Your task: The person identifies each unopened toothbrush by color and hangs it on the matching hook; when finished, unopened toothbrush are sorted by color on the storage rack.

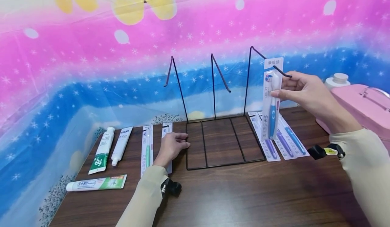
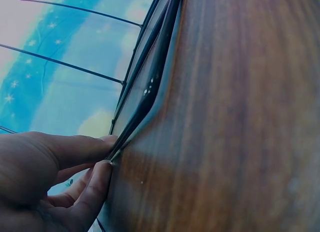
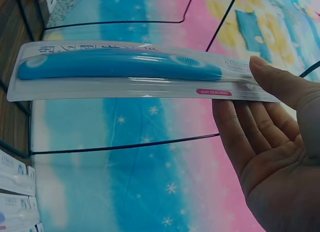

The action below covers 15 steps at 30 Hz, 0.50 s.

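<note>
1. Pinching with fingers and thumb of the right hand (image 1: 313, 93), closed on the edge of a packaged blue toothbrush (image 1: 272, 101), right of centre in the frame.
2. Holding that pack nearly upright above the desk (image 1: 243, 193), with the rack's right-hand hook (image 1: 282, 72) passing through the top of its card.
3. Gripping with the left hand (image 1: 172, 147) the left edge of the black wire rack (image 1: 213, 86), just left of centre; thumb and forefinger close together on the wire, at lower left in the left wrist view.
4. Right of the rack's base, three more packaged toothbrushes (image 1: 284, 144) side by side, two purple and one blue.
5. Left of the base, a green toothbrush (image 1: 147, 152) in its pack, and another pack (image 1: 167, 128) partly behind the left hand.
6. At lower left, three toothpaste tubes (image 1: 102, 151).
7. At the right edge, a pink case (image 1: 359, 101) beside a white bottle (image 1: 337, 81).
</note>
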Each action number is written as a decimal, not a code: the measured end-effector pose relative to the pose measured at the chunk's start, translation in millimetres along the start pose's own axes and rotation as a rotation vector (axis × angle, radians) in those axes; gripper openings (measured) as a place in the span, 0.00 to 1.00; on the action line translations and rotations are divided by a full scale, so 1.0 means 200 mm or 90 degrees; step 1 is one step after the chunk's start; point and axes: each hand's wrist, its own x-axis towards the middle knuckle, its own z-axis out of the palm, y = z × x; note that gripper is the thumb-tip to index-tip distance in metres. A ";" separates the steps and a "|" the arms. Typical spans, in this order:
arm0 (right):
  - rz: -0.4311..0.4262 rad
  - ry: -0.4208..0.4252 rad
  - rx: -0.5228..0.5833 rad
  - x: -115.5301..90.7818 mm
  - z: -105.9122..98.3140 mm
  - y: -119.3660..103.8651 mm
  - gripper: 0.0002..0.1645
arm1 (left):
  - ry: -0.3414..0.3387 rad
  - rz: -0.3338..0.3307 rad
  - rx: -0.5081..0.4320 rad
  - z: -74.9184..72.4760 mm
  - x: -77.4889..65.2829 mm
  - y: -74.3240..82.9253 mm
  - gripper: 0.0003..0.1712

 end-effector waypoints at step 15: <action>0.006 -0.007 -0.020 0.20 -0.01 0.05 0.30 | 0.000 -0.003 -0.008 0.00 0.00 0.00 0.20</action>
